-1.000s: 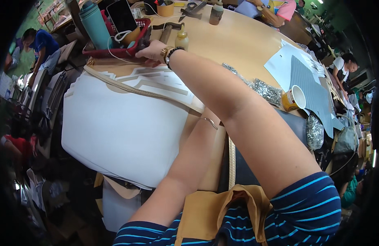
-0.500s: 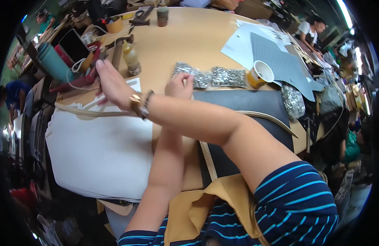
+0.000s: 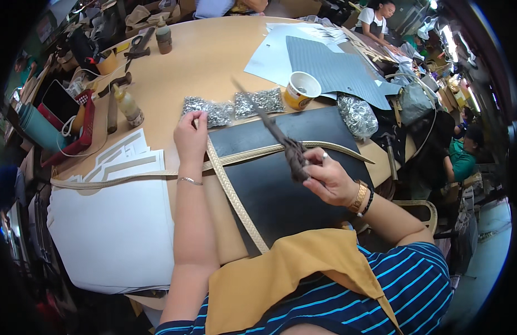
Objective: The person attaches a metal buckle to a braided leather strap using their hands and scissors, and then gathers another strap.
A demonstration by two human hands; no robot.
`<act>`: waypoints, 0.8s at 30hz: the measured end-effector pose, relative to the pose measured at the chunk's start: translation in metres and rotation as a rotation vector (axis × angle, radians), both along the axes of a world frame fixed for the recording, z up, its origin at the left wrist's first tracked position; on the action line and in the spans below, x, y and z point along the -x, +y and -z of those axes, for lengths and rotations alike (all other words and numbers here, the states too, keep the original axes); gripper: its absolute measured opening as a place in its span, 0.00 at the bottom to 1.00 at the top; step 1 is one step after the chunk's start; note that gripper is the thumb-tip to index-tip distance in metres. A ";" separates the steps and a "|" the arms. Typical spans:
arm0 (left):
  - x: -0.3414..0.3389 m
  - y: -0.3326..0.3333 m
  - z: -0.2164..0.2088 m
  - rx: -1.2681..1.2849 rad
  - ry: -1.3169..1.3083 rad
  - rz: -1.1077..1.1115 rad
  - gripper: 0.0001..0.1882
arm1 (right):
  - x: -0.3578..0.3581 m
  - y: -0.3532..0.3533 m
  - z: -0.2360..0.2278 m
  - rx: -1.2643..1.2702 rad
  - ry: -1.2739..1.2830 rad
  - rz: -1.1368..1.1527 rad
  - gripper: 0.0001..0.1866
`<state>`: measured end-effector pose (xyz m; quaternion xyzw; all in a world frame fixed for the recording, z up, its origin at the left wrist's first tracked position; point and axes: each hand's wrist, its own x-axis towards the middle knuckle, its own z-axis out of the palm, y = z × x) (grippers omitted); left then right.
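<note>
Gripping the dark handle of a thin tool (image 3: 294,157) with tightly folded fingers, the right hand (image 3: 332,181) holds it above the black sheet (image 3: 292,201), perhaps so its blurred tip points safely away. Farther, the left hand (image 3: 190,138) closes its fingers on the braided strap's (image 3: 236,196) far end, probably for keeping it straight, near bagged shiny bits (image 3: 218,114).

Table (image 3: 213,61) | white sheets (image 3: 113,229) | black panel (image 3: 286,195) | 2 clear bags (image 3: 259,103), perhaps of metal bits
</note>
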<state>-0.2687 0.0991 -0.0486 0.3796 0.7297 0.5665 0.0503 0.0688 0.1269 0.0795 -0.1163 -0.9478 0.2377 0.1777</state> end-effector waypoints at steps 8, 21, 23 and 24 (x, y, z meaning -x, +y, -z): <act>0.004 0.001 0.007 -0.050 -0.053 0.027 0.12 | -0.045 -0.014 0.034 -0.056 -0.033 0.269 0.21; 0.006 -0.001 0.005 -0.018 -0.074 0.053 0.11 | -0.026 0.003 0.042 1.463 -0.136 0.483 0.28; 0.006 -0.002 0.006 -0.042 -0.057 0.044 0.11 | -0.025 0.003 0.034 2.287 0.018 0.359 0.27; 0.006 -0.001 0.006 -0.056 -0.050 0.042 0.11 | -0.026 0.000 0.037 2.369 0.092 0.319 0.27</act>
